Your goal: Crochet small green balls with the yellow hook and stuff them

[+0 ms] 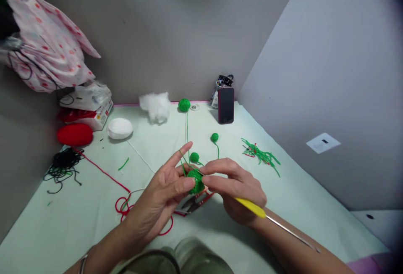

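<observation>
My left hand [163, 192] pinches a small green crocheted piece [197, 180] between thumb and fingers, with green yarn running over its raised forefinger. My right hand [234, 188] is closed on a crochet hook with a yellow handle [250, 207], its metal shaft pointing back along my forearm and its tip at the green piece. The yarn leads up the table to a green yarn ball [184, 105]. Two small finished green balls with stems [194, 157] [214, 137] lie just beyond my hands.
Small scissors [193, 203] and a loop of red yarn [124, 204] lie under my hands. Green yarn scraps [260, 154] are right. Red [74, 134] and white [119, 127] yarn balls, black yarn [64, 162], stuffing [155, 106], a box and a phone [226, 105] stand farther back.
</observation>
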A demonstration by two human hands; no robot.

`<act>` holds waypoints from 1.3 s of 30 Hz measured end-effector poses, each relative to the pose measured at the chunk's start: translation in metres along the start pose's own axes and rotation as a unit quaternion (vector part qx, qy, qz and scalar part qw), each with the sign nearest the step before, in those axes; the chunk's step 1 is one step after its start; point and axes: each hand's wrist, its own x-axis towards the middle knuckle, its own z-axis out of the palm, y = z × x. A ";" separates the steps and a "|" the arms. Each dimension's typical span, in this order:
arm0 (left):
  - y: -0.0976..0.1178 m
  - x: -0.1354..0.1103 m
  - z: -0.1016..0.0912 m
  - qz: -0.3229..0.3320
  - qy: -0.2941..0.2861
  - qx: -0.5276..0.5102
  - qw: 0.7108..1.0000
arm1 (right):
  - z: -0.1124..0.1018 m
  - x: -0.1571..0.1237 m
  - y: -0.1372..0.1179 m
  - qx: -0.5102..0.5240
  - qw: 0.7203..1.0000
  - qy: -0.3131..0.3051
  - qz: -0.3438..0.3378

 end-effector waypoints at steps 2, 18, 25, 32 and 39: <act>0.002 0.000 0.000 0.009 -0.004 0.005 1.000 | 0.000 -0.001 -0.001 0.009 1.000 0.007 0.016; -0.016 -0.002 0.005 0.051 0.066 0.025 0.996 | -0.001 -0.002 -0.006 -0.171 0.981 -0.037 -0.078; -0.006 -0.002 0.006 -0.007 0.003 -0.015 1.000 | 0.007 -0.009 -0.001 0.065 0.995 0.047 0.058; -0.002 -0.002 0.003 0.033 0.018 0.005 0.999 | 0.012 0.000 -0.008 0.128 0.981 0.105 0.101; -0.001 0.001 -0.003 0.083 0.021 0.051 0.995 | 0.008 -0.014 0.002 0.093 0.991 0.066 0.074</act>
